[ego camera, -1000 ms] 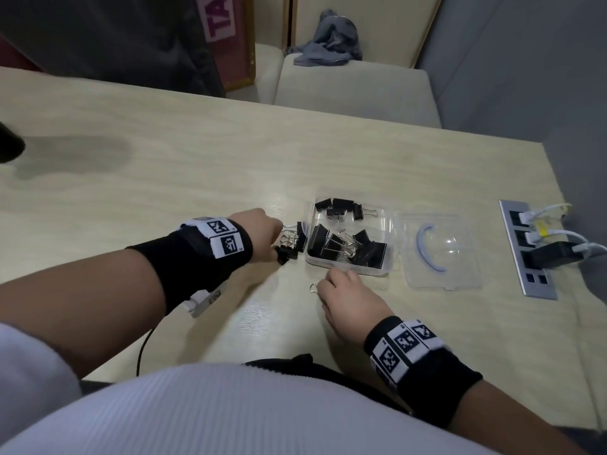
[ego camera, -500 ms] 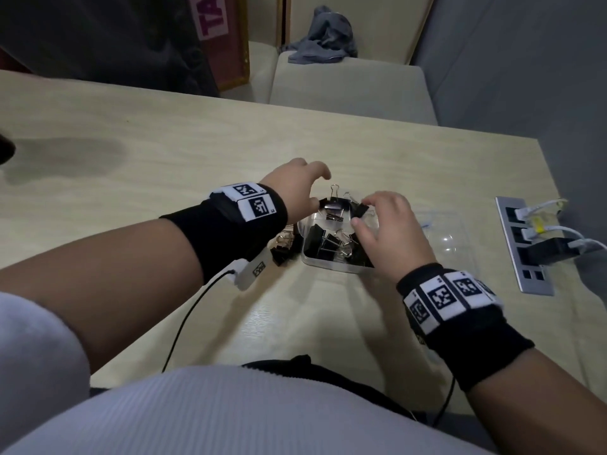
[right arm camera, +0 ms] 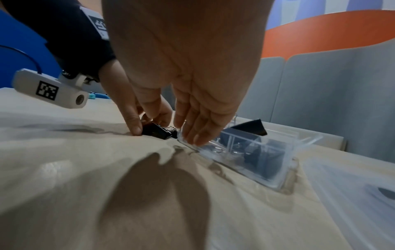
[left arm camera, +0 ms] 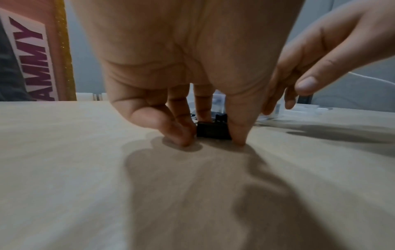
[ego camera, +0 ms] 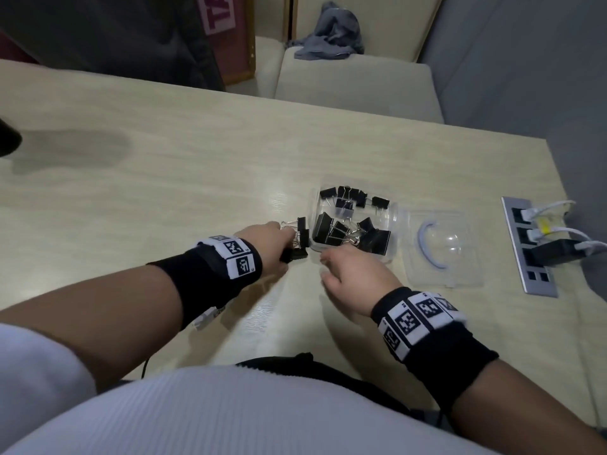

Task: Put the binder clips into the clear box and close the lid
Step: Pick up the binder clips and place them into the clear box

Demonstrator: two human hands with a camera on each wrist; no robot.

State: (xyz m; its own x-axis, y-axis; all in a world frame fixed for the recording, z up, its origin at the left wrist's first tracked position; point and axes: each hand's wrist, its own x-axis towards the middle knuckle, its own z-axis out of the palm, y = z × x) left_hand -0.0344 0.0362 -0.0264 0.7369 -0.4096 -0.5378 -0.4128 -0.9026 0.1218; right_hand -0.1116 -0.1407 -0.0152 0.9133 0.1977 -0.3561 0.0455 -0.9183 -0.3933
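The clear box lies open on the table and holds several black binder clips. Its clear lid lies flat just right of it. A few more black clips lie against the box's left side. My left hand pinches one of them, a black binder clip, between thumb and fingers on the tabletop. My right hand hovers at the box's near left corner. Its fingers are straight, empty, and touch the box wall.
A grey power strip with white and black plugs is set into the table at the right edge. Beige seats with a grey cloth stand beyond the far edge. A dark object pokes in at the far left.
Both hands were over the box half a second ago. They have drawn back: the left to the loose clips beside the box, the right to the box's near corner.
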